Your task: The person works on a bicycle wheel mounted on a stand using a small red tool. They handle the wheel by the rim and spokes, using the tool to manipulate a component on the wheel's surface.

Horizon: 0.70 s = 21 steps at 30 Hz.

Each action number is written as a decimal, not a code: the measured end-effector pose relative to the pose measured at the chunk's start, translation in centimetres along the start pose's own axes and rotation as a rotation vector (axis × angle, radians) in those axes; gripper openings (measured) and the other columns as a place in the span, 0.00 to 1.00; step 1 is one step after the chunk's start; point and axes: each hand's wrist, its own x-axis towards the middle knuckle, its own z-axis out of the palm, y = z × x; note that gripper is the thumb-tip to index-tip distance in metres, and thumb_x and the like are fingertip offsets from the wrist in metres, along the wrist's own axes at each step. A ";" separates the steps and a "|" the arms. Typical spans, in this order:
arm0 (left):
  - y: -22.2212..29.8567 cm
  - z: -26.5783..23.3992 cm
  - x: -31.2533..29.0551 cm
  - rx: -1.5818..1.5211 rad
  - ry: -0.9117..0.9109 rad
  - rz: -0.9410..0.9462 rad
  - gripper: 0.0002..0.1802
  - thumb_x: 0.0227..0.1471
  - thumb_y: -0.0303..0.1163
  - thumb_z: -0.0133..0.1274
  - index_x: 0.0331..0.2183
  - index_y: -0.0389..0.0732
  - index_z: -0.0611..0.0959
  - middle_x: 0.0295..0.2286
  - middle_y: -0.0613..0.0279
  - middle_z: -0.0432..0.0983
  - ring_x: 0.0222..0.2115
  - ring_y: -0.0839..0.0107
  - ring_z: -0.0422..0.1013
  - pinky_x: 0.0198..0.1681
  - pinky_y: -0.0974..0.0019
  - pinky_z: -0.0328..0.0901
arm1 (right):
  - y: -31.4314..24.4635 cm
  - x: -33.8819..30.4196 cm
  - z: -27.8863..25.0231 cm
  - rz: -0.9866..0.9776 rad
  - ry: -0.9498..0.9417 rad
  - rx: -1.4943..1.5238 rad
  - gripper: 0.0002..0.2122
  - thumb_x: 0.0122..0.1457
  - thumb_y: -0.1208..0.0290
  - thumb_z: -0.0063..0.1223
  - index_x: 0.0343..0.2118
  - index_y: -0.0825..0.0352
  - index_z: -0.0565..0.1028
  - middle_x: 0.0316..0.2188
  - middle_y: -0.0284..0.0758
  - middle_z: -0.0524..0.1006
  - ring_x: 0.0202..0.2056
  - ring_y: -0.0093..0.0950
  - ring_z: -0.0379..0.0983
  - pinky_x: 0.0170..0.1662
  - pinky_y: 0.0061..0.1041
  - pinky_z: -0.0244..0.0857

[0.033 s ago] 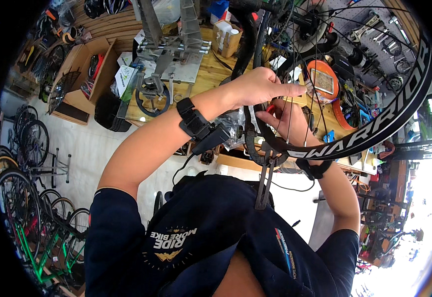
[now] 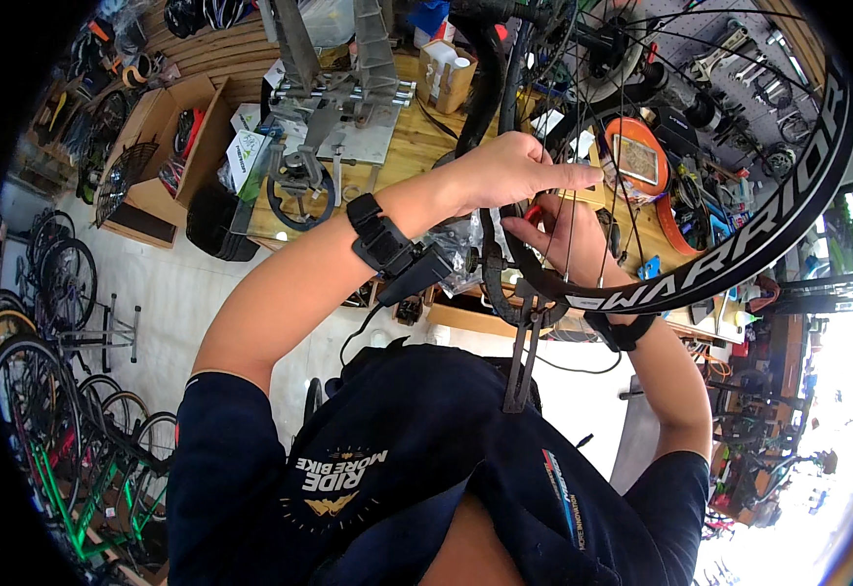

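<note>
A black bicycle wheel rim [image 2: 729,264] with white lettering and thin spokes curves in front of me, held in a truing stand [image 2: 522,356] with metal arms on both sides of the rim. My left hand [image 2: 512,176] reaches across to the spokes with curled fingers and its thumb stretched to the right, closed at a spoke. Below it, my right hand [image 2: 575,234] comes from behind the spokes. Its thumb and fingers pinch a small red tool [image 2: 534,212] near the rim's inner edge; the hand hides most of it, so its kind is unclear.
Beyond the wheel stands a wooden workbench [image 2: 402,146] with a metal fixture [image 2: 304,186] on it. An orange round container [image 2: 638,156] sits behind the spokes. Wrenches hang on a pegboard [image 2: 680,29]. At left are a cardboard box [image 2: 167,161] and several bicycles [image 2: 65,469].
</note>
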 end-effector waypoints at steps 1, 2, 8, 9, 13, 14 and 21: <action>0.0 0.1 0.0 -0.009 0.001 0.005 0.38 0.45 0.64 0.62 0.33 0.32 0.80 0.25 0.62 0.77 0.26 0.77 0.71 0.33 0.75 0.65 | 0.3 0.2 0.2 -0.049 0.026 -0.040 0.10 0.57 0.69 0.60 0.35 0.71 0.75 0.22 0.31 0.75 0.24 0.21 0.69 0.29 0.23 0.63; -0.1 0.2 0.0 -0.019 0.004 0.009 0.38 0.45 0.64 0.61 0.33 0.32 0.80 0.25 0.62 0.77 0.25 0.77 0.71 0.32 0.74 0.65 | 0.8 0.2 0.5 -0.030 -0.003 0.004 0.10 0.57 0.69 0.59 0.36 0.71 0.75 0.23 0.32 0.74 0.25 0.24 0.70 0.30 0.25 0.64; 0.8 0.3 -0.5 -0.070 -0.031 -0.031 0.35 0.48 0.62 0.60 0.30 0.34 0.79 0.21 0.65 0.75 0.19 0.78 0.69 0.23 0.75 0.62 | 3.9 1.0 -0.2 0.116 -0.454 0.769 0.13 0.62 0.69 0.51 0.47 0.66 0.71 0.33 0.26 0.71 0.36 0.16 0.67 0.39 0.19 0.63; 0.9 0.3 -0.6 -0.057 -0.020 -0.047 0.34 0.49 0.61 0.60 0.30 0.34 0.79 0.20 0.66 0.74 0.19 0.79 0.68 0.22 0.76 0.61 | 3.9 1.2 -0.7 0.162 -0.496 0.845 0.13 0.62 0.68 0.51 0.48 0.66 0.70 0.32 0.26 0.71 0.35 0.16 0.67 0.39 0.19 0.62; 1.1 0.5 -0.7 -0.051 -0.003 -0.022 0.34 0.48 0.61 0.60 0.31 0.35 0.79 0.23 0.68 0.72 0.23 0.80 0.67 0.27 0.76 0.61 | 2.5 1.5 -2.1 0.259 -0.545 0.878 0.13 0.63 0.64 0.55 0.46 0.66 0.73 0.27 0.24 0.71 0.29 0.15 0.66 0.34 0.18 0.61; 0.8 0.6 -0.6 -0.040 0.019 0.000 0.34 0.48 0.61 0.60 0.31 0.35 0.79 0.24 0.68 0.72 0.24 0.80 0.66 0.28 0.76 0.61 | 2.4 1.5 -2.2 0.276 -0.556 0.794 0.13 0.62 0.64 0.56 0.44 0.67 0.74 0.26 0.24 0.71 0.28 0.15 0.66 0.33 0.18 0.61; 1.4 0.5 -1.1 0.023 0.030 -0.023 0.33 0.48 0.60 0.61 0.32 0.35 0.79 0.27 0.66 0.73 0.29 0.79 0.67 0.32 0.76 0.62 | 3.0 1.1 -1.8 0.342 -0.636 0.947 0.12 0.60 0.69 0.59 0.44 0.67 0.76 0.31 0.29 0.78 0.23 0.13 0.66 0.27 0.14 0.61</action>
